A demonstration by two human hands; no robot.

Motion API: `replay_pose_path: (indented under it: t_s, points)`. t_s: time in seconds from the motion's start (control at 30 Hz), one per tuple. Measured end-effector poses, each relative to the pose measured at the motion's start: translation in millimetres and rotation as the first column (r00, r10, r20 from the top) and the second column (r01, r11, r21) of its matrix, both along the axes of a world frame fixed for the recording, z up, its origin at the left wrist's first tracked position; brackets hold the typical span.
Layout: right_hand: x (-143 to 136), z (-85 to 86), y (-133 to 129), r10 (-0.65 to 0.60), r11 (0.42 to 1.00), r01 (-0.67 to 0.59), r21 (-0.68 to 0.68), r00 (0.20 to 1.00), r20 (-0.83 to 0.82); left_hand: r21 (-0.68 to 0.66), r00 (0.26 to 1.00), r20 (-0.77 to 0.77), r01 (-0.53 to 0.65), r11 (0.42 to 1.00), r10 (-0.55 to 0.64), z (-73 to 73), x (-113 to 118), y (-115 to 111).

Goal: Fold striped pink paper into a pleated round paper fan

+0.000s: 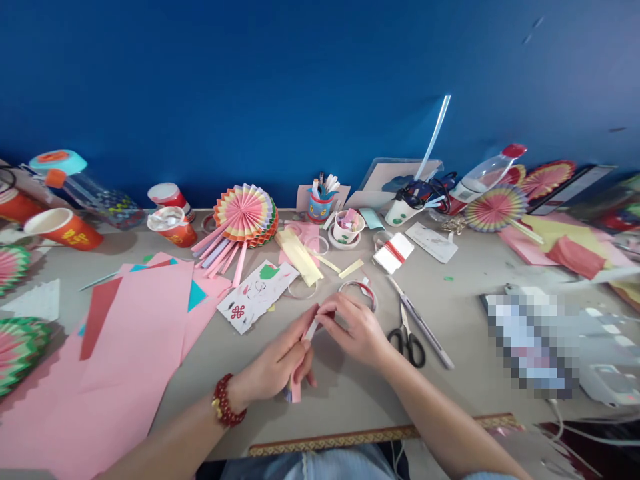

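Observation:
My left hand [280, 363] is closed around a narrow bundle of folded paper [296, 392]. Its lower end sticks out below the fingers, pink with pale bluish edges, and a whitish part shows near the top. At that upper end the fingers of my right hand [356, 330] are pinched together against the paper; what lies between the fingertips is too small to make out. Just beyond the hands is a roll of tape [371, 291]. Black-handled scissors [407, 340] and a grey utility knife [425, 327] lie to the right of my right hand.
Large pink paper sheets [135, 320] cover the left side. Pleated paper fans [244, 213] rest at the back, near paper cups [173, 227] and a pen holder [320, 207]. A blurred phone [527, 343] lies at right. A blue wall [300, 87] stands behind.

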State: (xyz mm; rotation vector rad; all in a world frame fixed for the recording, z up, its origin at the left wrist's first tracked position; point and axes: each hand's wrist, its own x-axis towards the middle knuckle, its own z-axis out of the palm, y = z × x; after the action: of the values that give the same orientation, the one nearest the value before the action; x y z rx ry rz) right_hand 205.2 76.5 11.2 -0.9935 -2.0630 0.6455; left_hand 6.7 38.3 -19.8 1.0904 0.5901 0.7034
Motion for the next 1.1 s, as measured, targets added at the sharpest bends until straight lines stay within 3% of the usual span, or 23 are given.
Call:
replay_pose_path:
  t_s: [0.73,1.1]
  points:
    - [-2.2,0.0,0.9,-0.014,1.0,0.014,0.0,0.999,0.039,0.024,0.997,-0.08,-0.003,1.0,0.004,1.2,1.0,-3.9]
    - [-1.8,-2.1,0.9,-0.007,1.0,0.006,0.017,0.999,0.032,0.031,0.999,-0.045,-0.001,1.0,0.003,1.0,1.5,-3.3]
